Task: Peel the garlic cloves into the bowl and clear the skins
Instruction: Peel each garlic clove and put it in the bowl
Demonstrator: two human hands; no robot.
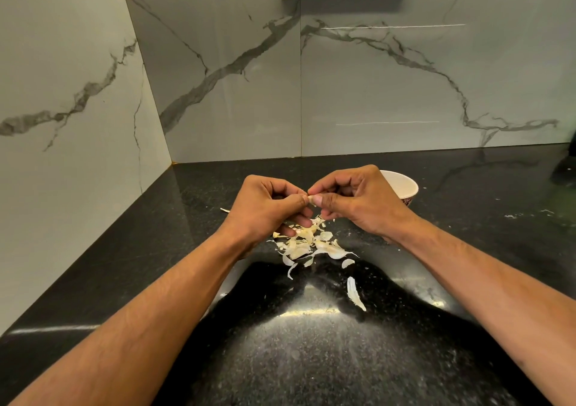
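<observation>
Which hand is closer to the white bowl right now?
Right. The right hand overlaps the bowl in this view, just in front of its rim. The left hand is farther left, beyond the garlic clove both hands pinch.

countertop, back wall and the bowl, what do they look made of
Countertop: looks like polished black granite or similar stone, given its pale flecks and mirror-like glare.
Back wall: glossy white slabs with grey veins, marble or marble-look tile; a straight seam shows, so either is possible.
Bowl: probably glazed ceramic, smooth white inside, with a dark pattern outside near the base.
</observation>
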